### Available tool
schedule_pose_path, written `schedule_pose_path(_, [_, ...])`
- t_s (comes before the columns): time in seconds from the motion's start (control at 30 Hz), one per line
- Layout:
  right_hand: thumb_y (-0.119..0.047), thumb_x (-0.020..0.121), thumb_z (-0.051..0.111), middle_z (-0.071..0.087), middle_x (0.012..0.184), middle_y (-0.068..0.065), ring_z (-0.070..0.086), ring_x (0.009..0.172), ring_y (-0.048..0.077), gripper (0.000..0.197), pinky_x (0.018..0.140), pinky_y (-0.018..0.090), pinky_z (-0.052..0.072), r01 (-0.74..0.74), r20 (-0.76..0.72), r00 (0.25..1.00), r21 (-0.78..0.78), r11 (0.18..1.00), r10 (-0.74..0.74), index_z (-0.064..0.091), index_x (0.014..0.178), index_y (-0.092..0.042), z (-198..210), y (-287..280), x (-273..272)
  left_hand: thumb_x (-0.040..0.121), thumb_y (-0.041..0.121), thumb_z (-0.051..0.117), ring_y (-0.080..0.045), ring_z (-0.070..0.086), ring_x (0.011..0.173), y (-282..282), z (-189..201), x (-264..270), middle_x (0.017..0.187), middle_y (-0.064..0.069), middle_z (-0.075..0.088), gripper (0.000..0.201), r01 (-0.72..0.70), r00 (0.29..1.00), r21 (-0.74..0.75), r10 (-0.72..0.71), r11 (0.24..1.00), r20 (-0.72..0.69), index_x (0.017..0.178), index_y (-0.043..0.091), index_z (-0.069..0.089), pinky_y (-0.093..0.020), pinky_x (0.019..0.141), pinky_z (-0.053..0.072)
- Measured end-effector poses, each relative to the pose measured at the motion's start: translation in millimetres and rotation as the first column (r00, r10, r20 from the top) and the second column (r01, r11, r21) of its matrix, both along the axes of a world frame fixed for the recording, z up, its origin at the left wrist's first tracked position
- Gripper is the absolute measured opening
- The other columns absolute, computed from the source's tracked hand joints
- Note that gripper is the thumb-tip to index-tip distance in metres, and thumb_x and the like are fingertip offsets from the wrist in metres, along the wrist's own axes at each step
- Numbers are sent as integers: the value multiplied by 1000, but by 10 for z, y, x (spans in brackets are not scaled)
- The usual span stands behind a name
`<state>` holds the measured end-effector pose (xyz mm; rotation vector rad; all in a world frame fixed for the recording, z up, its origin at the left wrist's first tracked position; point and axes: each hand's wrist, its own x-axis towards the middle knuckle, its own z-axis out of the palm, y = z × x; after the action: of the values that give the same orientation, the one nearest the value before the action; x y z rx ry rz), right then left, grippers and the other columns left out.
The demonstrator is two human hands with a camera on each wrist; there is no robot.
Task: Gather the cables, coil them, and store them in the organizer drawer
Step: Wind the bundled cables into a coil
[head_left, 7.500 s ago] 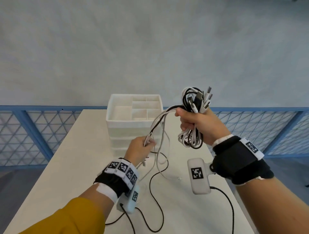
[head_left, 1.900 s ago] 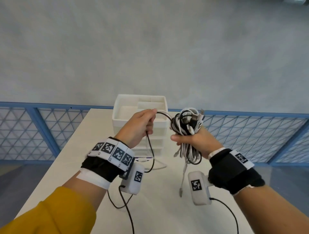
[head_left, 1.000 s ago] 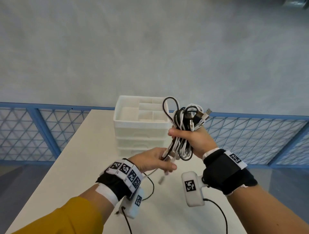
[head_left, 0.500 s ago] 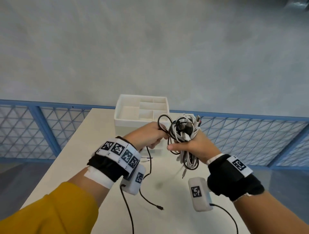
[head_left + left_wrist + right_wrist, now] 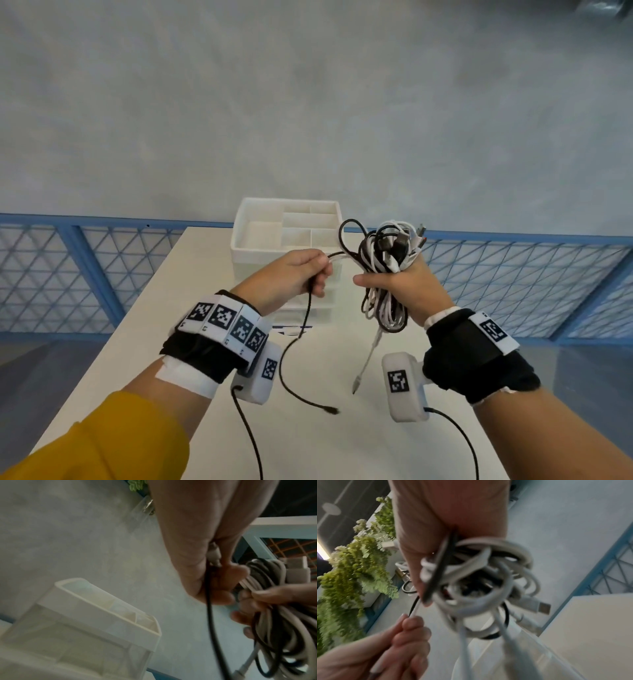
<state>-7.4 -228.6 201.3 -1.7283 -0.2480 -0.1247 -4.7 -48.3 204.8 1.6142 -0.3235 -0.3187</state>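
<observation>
My right hand (image 5: 394, 286) grips a coiled bundle of black and white cables (image 5: 388, 257), held up above the table; the same bundle (image 5: 476, 577) fills the right wrist view. A white cable end (image 5: 364, 363) dangles from it. My left hand (image 5: 301, 274) pinches loose strands running into the bundle, a black cable (image 5: 294, 346) and a white one; the black tail hangs down to the table. In the left wrist view the black cable (image 5: 211, 622) drops from my curled fingers (image 5: 221, 596). The white organizer (image 5: 287, 233) stands behind both hands, drawers closed.
The white table (image 5: 342, 442) stretches toward me; its far edge lies just behind the organizer (image 5: 96, 615). A blue lattice railing (image 5: 513, 274) runs behind the table. Wrist camera leads (image 5: 455, 438) trail over the near tabletop. Green plants (image 5: 356, 563) show in the right wrist view.
My left hand swung down beside the bundle, then back up to its left with the loose strands. The loose tails have shortened, and a black loop now sticks out of the bundle's top.
</observation>
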Motion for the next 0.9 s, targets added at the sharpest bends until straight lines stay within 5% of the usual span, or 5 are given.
schedule_pose_path(0.23, [14,67,67,70,105,20,67,96,25,42,87,36,54,-79,-50,995,214,974,91,65,105,-2,-47,287,-33,99,19,22,10,60,87,-267,-39,-91,105,10,60,30,-44,999,-280,39,959,-25,109,25,50,-7,74,49])
schedule_pose_path(0.5, [14,74,59,71,79,7,68,76,21,31,67,32,59,-215,-206,929,373,902,306,66,98,-5,12,248,-58,98,35,18,-5,48,123,-367,-124,-80,129,9,54,35,-67,993,-306,93,950,71,119,46,44,-26,109,35])
schedule_pose_path(0.73, [20,73,51,66,80,16,67,71,26,31,62,38,58,-194,-194,942,349,917,273,64,96,2,43,223,-73,74,76,6,-17,5,145,-306,-279,71,157,1,3,61,-309,775,264,80,914,627,132,61,6,-48,119,13])
schedule_pose_path(0.8, [19,73,53,68,80,13,67,74,25,32,64,36,59,-159,-174,957,356,921,233,64,96,1,11,233,-70,70,78,2,-16,2,145,-285,-258,102,157,3,0,70,-333,774,380,19,863,633,136,54,0,-44,119,9])
schedule_pose_path(0.9, [16,73,58,72,73,1,69,74,15,29,65,27,58,-140,-124,974,328,934,189,67,89,-6,-2,220,-68,69,75,13,-9,11,142,-255,-218,43,154,4,15,65,-73,923,252,-30,965,384,131,59,-1,-32,117,11])
